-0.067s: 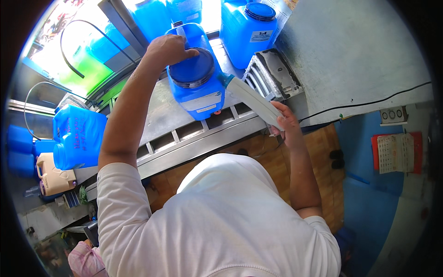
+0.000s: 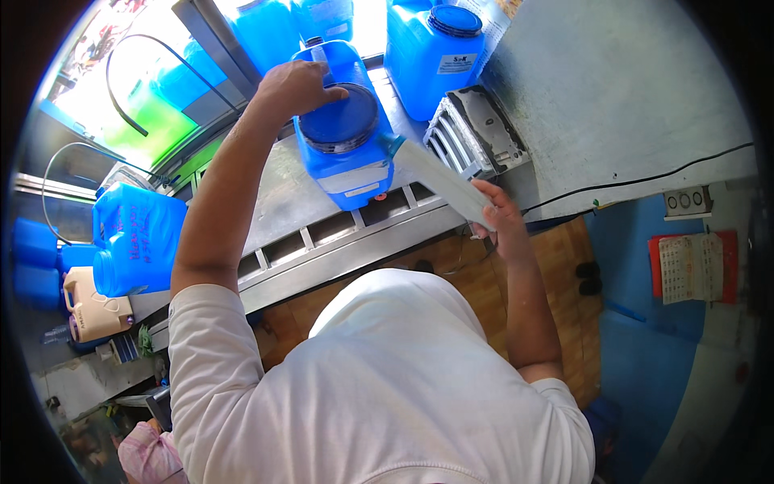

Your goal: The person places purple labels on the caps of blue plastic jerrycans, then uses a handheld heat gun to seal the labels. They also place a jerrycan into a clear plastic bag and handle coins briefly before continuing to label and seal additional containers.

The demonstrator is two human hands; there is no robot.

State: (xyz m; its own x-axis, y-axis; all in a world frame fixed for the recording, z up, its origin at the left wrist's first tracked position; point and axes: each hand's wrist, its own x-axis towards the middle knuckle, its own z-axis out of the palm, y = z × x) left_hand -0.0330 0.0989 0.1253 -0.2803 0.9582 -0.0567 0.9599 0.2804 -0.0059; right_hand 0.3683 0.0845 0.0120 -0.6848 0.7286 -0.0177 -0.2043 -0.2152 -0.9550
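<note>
A blue plastic jerrycan [image 2: 351,173] with a round, dark-rimmed blue lid [image 2: 339,118] and white labels stands on a metal counter [image 2: 270,189]. My left hand [image 2: 297,89] grips it at the top, its thumb over the lid's edge; the other fingers are partly hidden. On the right, my right hand [image 2: 497,216] is closed round the lower end of a long, pale, flat-sided tool [image 2: 439,179]. Its teal end meets or nearly meets the jerrycan's right side. What kind of tool this is, I cannot tell.
Another blue jerrycan [image 2: 431,60] stands behind to the right, near a white slotted metal box [image 2: 476,133]. At left are a blue jerrycan [image 2: 141,238] and a beige jug [image 2: 95,305]. A black cable [image 2: 645,179] crosses the grey surface at right.
The jerrycan's lid has shifted very slightly to the right. The pale tool and my right hand have moved barely at all.
</note>
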